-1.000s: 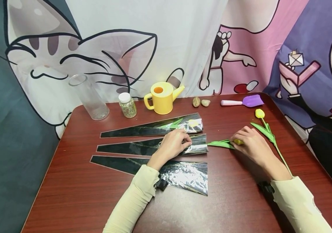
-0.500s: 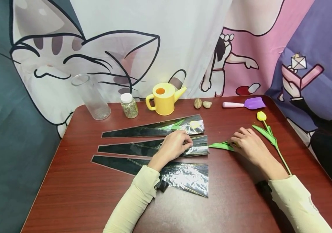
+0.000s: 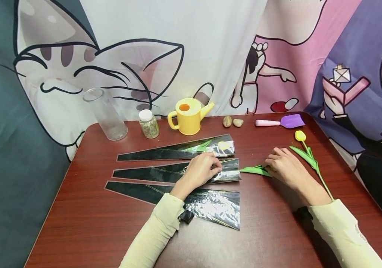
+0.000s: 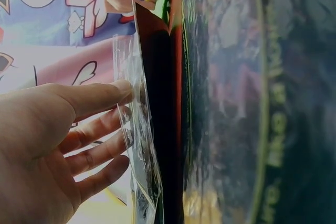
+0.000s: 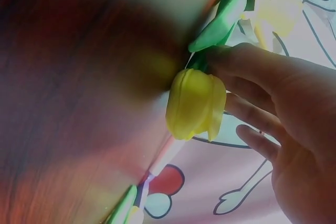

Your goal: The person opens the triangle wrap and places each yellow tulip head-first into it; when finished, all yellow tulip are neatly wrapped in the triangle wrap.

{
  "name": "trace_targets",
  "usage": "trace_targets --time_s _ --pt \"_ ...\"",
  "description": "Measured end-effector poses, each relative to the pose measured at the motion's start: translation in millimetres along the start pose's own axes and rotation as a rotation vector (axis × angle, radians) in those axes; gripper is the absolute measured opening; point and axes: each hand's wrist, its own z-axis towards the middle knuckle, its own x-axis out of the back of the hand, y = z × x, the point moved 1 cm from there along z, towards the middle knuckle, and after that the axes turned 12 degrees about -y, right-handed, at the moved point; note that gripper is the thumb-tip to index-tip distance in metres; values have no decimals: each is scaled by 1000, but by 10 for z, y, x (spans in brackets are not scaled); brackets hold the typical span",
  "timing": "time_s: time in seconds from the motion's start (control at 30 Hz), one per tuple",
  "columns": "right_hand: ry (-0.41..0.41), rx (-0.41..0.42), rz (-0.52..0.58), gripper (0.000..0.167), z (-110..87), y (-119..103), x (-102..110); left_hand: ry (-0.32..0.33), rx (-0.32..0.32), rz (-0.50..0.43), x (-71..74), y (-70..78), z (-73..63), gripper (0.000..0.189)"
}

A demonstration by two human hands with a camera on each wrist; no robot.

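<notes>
Two hands, which I view remotely: left hand [image 3: 199, 169] pinches the clear film [image 4: 140, 142] of the middle sleeve [image 3: 150, 173]; right hand [image 3: 286, 167] pinches the yellow tulip [image 5: 193, 103] beneath its petals, its leaf [image 3: 254, 170] reaching that sleeve's wide mouth.

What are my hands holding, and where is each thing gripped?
Your left hand pinches the middle black-and-clear plastic sleeve by its clear film, near the wide end; your right hand pinches a yellow tulip just below its bloom.
</notes>
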Motion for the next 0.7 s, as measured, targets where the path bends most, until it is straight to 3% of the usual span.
trace_targets --time_s 0.17,0.4,0.7 --pt "-37 19 9 22 5 8 -7 -3 -4 -5 -21 -4 -4 7" --pt "-26 30 33 31 97 -59 11 11 -12 -7 -8 11 2 7" --pt "21 78 132 19 324 -206 -16 19 -27 -28 -2 17 21 7"
